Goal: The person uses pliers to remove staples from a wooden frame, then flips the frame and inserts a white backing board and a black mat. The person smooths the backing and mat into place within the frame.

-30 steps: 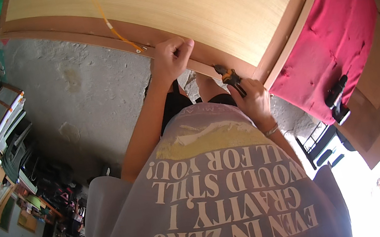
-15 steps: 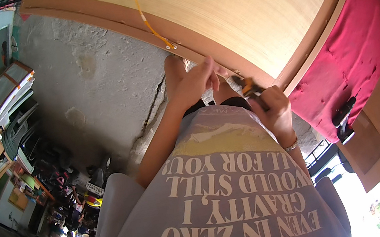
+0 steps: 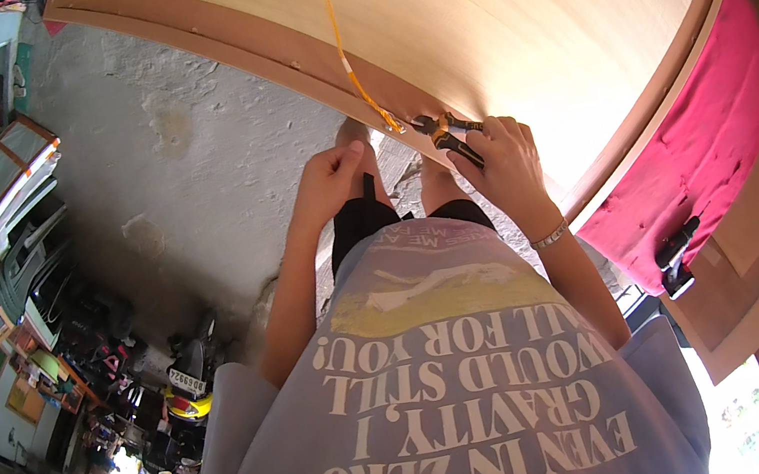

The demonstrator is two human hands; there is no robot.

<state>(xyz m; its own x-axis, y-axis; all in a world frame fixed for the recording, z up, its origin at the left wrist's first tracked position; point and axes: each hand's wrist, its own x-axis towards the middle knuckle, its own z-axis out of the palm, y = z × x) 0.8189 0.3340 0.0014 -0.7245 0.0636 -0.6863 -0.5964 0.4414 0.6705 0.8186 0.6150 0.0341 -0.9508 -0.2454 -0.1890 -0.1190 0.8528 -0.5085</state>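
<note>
In the head view, the right hand [image 3: 508, 161] has its grip clasped on the handles of a pair of pliers [image 3: 442, 135] with black-and-yellow sleeves, thumb on the near handle and fingers on the far one; the handles stand spread apart. The pliers are over the near edge of a large wood-faced panel [image 3: 524, 19], their nose just beside the whitish end of a yellow cord [image 3: 359, 86], though whether metal touches it I cannot tell. The left hand [image 3: 328, 185] is apart from the cord end, fingers curled in; nothing shows in its grip, but I cannot tell whether it pinches something small. The pliers should feel small but dense, rigid throughout, with sleeves that look rubbery and unlikely to slip; they are best held well back on the sleeves, skin clear of the pivot and nose. The cord looks light and limp, apt to swing or bend if pushed, so a pinch close behind its whitish end would steady it best; that end seems the more delicate part. The panel looks broad, stiff and probably heavy, its pale face likely easy to scratch, so the brown border [image 3: 234, 44] is the better place to bear on.
</note>
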